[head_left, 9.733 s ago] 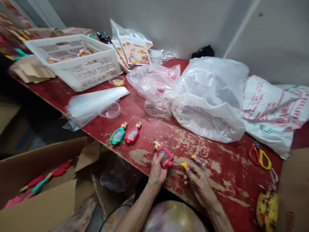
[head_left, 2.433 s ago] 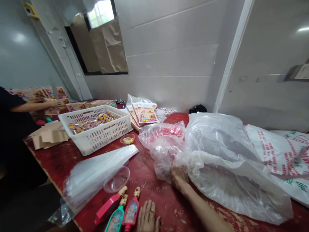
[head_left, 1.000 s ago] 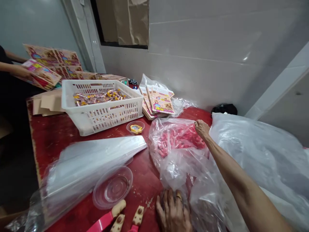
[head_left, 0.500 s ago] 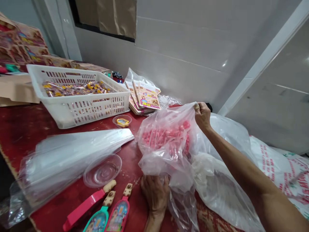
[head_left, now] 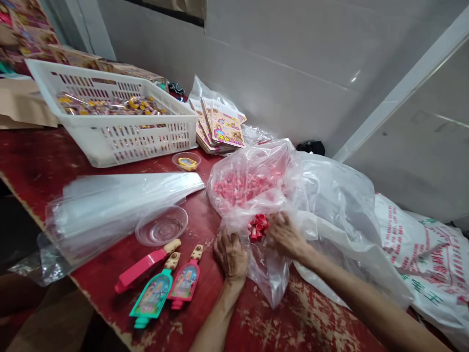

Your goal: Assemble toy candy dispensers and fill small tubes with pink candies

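Observation:
A clear plastic bag [head_left: 252,164] full of small pinkish-red plastic pieces lies on the table in front of me. At its mouth, several bare red cap-like pieces [head_left: 258,228] show between my hands. My left hand [head_left: 231,255] rests at the near left edge of the mouth, fingers bent on the film. On the other side of the opening is my right hand [head_left: 286,237], closed on the plastic and somewhat blurred; its fingertips are partly hidden. Left of my left hand lie a teal toy popsicle-shaped case [head_left: 154,296] and two pink ones, one being a pink case [head_left: 185,281].
A white slotted basket [head_left: 146,139] holds wrapped pieces. Printed cards [head_left: 227,124] are stacked by the wall. Flat clear bags [head_left: 120,203], a round clear lid [head_left: 161,226] and a small dish with a yellow piece [head_left: 186,162] lie left. Printed white sacks [head_left: 421,249] stand right.
My right hand has come down from the bag's raised top edge to its mouth, and the bag has sunk. Red pieces now show uncovered. The view has tilted downward.

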Action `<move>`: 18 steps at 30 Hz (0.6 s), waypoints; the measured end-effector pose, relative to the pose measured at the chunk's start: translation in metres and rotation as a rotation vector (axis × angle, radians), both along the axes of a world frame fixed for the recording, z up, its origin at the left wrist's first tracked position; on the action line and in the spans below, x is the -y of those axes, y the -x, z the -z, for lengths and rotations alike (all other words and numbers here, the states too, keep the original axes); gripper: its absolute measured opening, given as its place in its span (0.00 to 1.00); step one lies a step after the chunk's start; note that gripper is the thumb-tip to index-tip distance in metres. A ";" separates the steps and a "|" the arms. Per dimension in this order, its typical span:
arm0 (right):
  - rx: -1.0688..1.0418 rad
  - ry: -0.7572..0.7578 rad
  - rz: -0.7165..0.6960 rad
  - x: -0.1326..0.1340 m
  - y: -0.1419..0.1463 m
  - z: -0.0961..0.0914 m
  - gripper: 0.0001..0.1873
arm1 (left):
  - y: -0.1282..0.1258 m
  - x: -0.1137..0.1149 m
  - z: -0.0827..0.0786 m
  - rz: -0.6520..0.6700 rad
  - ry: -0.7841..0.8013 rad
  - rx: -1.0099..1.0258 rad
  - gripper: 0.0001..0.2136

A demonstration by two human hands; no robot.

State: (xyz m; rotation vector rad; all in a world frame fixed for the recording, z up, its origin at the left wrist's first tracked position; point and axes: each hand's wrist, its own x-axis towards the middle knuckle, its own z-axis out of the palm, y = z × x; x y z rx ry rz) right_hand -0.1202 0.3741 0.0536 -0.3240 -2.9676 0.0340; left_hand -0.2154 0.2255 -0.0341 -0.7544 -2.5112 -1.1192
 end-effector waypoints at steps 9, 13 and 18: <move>0.105 -0.191 -0.095 0.029 -0.032 -0.008 0.20 | -0.012 0.002 -0.015 0.022 -0.026 0.000 0.12; -0.031 -0.238 -0.053 0.099 -0.071 0.041 0.21 | -0.037 0.035 -0.037 0.013 -0.054 -0.109 0.10; -0.196 -0.264 0.007 0.105 -0.113 0.118 0.23 | -0.060 0.113 -0.047 -0.145 0.045 -0.283 0.20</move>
